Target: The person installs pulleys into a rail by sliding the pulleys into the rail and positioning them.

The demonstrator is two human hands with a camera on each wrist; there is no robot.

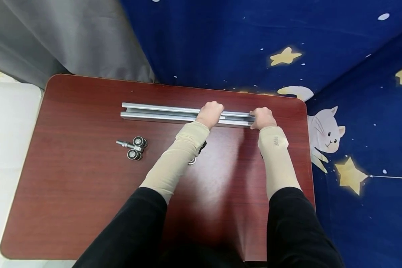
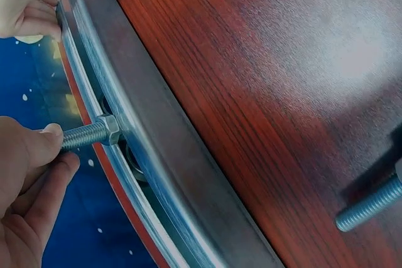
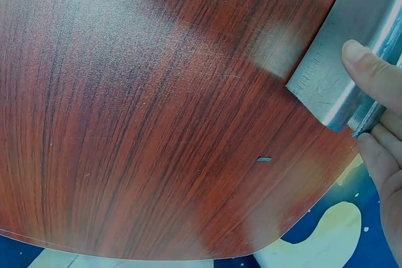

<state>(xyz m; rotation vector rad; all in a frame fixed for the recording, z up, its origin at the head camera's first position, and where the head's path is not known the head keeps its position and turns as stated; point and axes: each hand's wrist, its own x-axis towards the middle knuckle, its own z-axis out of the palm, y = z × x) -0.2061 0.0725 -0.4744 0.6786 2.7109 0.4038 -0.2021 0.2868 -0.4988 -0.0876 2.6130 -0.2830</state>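
Note:
A long slotted metal rail (image 1: 157, 116) lies along the back of the brown table, its slot facing up. With thumb and fingers, my left hand (image 1: 210, 113) pinches the threaded bolt (image 2: 86, 135) of a roller trolley that stands up through the slot. The dark wheels (image 2: 135, 166) of that trolley show partly inside the rail. My right hand (image 1: 264, 118) grips the rail's right end, its thumb (image 3: 367, 66) on the near wall and the other fingers at the end and far side.
Left of my arms, a loose roller trolley (image 1: 136, 148) lies on the table (image 1: 73, 178). Another trolley (image 1: 192, 161) is mostly hidden under my left forearm. A grey curtain (image 1: 87, 37) and a blue curtain (image 1: 214, 44) hang behind the table's back edge.

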